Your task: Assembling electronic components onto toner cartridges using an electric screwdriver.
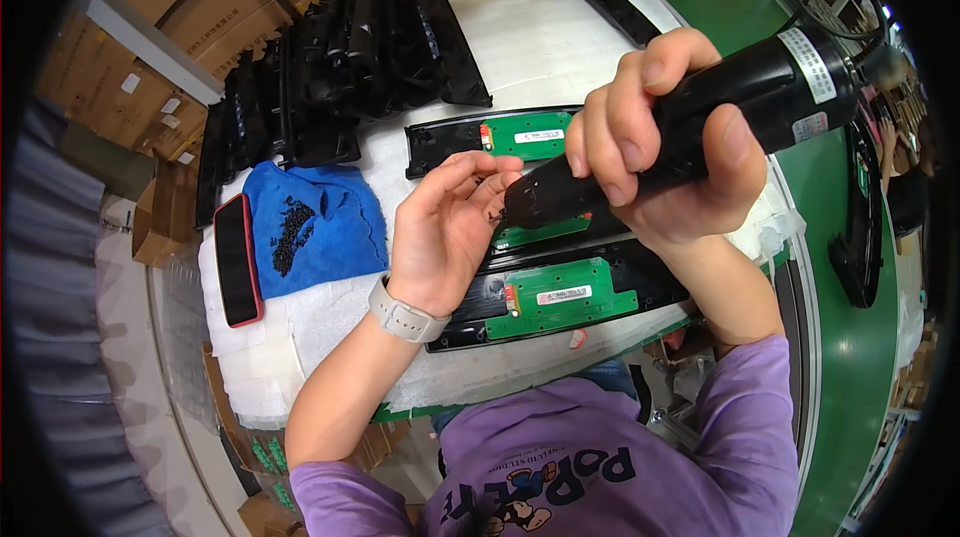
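My right hand (715, 192) grips a thick black electric screwdriver (745, 87), its narrow end slanting down to the left. At that end, the curled fingers of my left hand (445, 222) come together beside the tip. Small dark bits show at those fingers, but what they hold is too small to make out. Beneath my hands lie long black panels fitted with green circuit boards: a near board (570, 312), a far board (530, 142), and a middle board (545, 234) mostly hidden by the screwdriver. Small black screws (293, 235) are heaped on a blue cloth (350, 227).
A red-edged phone (236, 262) lies left of the cloth. Black plastic panels (350, 67) are stacked at the back left, and a single black strip (603, 0) rests at the far edge. Cardboard boxes (215, 12) stand behind the white padded table (500, 22).
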`<move>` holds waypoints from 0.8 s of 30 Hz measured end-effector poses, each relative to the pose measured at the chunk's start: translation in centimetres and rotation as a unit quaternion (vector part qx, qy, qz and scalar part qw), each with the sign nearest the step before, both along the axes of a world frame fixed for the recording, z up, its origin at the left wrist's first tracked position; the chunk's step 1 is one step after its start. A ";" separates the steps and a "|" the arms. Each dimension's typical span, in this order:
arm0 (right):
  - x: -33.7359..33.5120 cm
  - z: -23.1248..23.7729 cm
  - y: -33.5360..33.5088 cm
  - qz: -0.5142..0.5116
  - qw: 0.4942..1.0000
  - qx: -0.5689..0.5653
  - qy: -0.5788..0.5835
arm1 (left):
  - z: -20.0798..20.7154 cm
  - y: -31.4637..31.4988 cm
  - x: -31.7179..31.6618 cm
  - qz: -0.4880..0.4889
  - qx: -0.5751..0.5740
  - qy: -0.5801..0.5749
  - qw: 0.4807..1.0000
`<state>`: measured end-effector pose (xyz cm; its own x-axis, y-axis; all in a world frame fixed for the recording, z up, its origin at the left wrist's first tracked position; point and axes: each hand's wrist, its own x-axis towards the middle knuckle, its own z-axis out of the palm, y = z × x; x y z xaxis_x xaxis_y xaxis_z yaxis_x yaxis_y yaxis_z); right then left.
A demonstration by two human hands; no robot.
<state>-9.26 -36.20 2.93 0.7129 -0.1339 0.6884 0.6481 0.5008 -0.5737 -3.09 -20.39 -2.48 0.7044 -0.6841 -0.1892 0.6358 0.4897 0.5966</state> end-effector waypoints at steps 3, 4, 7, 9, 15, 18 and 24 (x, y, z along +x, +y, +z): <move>0.2 0.4 -0.9 0.004 0.999 -0.001 -0.040 | 0.4 0.2 0.1 -0.067 0.036 -0.098 0.992; 0.1 0.6 -1.2 0.003 0.999 -0.002 -0.041 | 0.5 0.2 0.2 -0.069 0.035 -0.098 0.992; -0.2 1.4 -2.6 -0.007 0.998 -0.036 -0.057 | 0.5 0.5 0.5 -0.135 0.136 -0.190 0.963; -0.3 1.7 -3.0 -0.012 0.998 -0.027 -0.052 | 0.8 0.6 0.5 -0.133 0.147 -0.214 0.957; -0.5 2.1 -3.5 0.007 0.999 -0.010 -0.051 | 0.6 0.5 0.6 -0.129 0.170 -0.213 0.954; -0.7 2.2 -3.6 0.022 0.998 -0.009 -0.053 | 0.3 0.6 0.6 -0.134 0.173 -0.219 0.951; -1.2 2.3 -3.2 0.051 0.997 -0.008 -0.054 | 0.3 0.6 0.5 -0.119 0.121 -0.216 0.962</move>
<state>-10.47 -39.42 5.22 0.6431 -0.0540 0.7639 0.6536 0.5585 -0.5107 -2.64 -19.81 -2.17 0.5821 -0.8083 -0.0884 0.3801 0.1743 0.9084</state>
